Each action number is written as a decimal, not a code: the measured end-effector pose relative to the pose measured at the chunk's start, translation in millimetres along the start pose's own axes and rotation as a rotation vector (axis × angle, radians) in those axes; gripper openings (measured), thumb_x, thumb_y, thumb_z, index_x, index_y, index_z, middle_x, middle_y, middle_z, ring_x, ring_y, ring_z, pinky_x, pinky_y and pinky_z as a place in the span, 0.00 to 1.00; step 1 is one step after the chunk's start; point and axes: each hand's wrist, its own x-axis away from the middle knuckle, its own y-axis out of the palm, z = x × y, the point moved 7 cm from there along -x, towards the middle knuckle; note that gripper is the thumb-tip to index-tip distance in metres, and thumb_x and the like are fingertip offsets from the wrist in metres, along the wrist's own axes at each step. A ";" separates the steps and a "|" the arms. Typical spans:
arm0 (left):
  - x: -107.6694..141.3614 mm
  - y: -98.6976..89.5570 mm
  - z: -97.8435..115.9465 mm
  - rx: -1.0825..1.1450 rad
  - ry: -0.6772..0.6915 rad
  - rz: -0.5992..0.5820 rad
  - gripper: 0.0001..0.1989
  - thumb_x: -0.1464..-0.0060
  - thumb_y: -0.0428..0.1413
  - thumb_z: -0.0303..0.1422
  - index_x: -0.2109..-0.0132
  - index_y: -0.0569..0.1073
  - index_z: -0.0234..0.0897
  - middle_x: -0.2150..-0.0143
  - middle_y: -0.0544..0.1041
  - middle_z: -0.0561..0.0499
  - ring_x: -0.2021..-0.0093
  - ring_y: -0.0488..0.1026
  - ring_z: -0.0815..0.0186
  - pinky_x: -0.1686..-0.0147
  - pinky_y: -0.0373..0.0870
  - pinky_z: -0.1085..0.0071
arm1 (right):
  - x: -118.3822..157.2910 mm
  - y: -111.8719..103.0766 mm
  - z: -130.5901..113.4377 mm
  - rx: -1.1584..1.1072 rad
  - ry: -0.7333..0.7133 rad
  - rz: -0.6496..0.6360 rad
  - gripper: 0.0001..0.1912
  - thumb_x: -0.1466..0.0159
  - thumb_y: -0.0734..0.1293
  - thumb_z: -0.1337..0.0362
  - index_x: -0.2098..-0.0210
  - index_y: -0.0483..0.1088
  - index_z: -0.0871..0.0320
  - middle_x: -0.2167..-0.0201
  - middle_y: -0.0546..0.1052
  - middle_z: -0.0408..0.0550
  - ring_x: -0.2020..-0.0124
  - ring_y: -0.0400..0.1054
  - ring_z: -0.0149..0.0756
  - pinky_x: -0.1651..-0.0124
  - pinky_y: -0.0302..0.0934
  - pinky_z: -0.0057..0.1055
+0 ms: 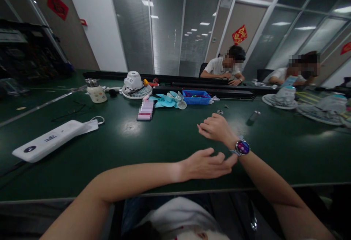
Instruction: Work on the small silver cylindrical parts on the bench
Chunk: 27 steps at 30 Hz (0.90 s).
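My left hand (210, 165) reaches across from the left, just above the green table near its front edge. Its fingers are spread and slightly bent, holding nothing, and the fingertips are close to the strap of a smartwatch (242, 147). Whether they touch the strap is hard to tell. The watch has a lit, colourful round face and sits on my right wrist. My right hand (216, 128) is farther forward, pointing left, with its fingers curled together and nothing visible in them. A small metal part (219, 112) lies just beyond it.
On the green table (164, 137) are a white power bank-like device (49, 141), a jar (96, 92), a phone (146, 109), blue fan blades (167, 100), a fan (134, 84), a blue tray (196, 101) and a metal cylinder (255, 115). Two people sit across, with fan parts (282, 97) at right.
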 end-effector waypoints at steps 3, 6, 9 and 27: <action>-28.1 21.2 27.2 -0.088 -0.025 -0.028 0.13 0.37 0.50 0.36 0.48 0.74 0.49 0.33 0.61 0.59 0.49 0.59 0.64 0.58 0.58 0.67 | 4.1 24.0 -10.1 -0.072 -0.019 -0.098 0.18 0.34 0.61 0.65 0.81 0.70 0.58 0.83 0.71 0.43 0.79 0.58 0.30 0.66 0.46 0.34; -33.9 31.2 32.4 -0.145 -0.037 -0.023 0.16 0.37 0.50 0.35 0.44 0.72 0.50 0.33 0.60 0.58 0.47 0.58 0.61 0.58 0.57 0.66 | 5.3 35.6 -20.5 -0.130 -0.059 -0.166 0.18 0.34 0.61 0.65 0.79 0.71 0.58 0.82 0.73 0.43 0.79 0.60 0.30 0.64 0.46 0.34; -30.9 33.1 31.8 -0.161 -0.032 -0.012 0.17 0.37 0.49 0.35 0.43 0.72 0.51 0.33 0.60 0.57 0.46 0.57 0.61 0.58 0.56 0.65 | 4.6 37.7 -26.6 -0.161 -0.087 -0.185 0.17 0.34 0.61 0.65 0.78 0.72 0.58 0.81 0.74 0.44 0.78 0.61 0.31 0.64 0.45 0.35; -28.9 24.6 36.3 -0.167 0.020 0.056 0.14 0.36 0.47 0.38 0.47 0.73 0.55 0.34 0.61 0.62 0.46 0.57 0.63 0.57 0.56 0.65 | 4.7 33.6 -26.1 -0.196 -0.047 -0.167 0.18 0.34 0.61 0.65 0.79 0.71 0.58 0.82 0.73 0.44 0.79 0.61 0.30 0.65 0.45 0.34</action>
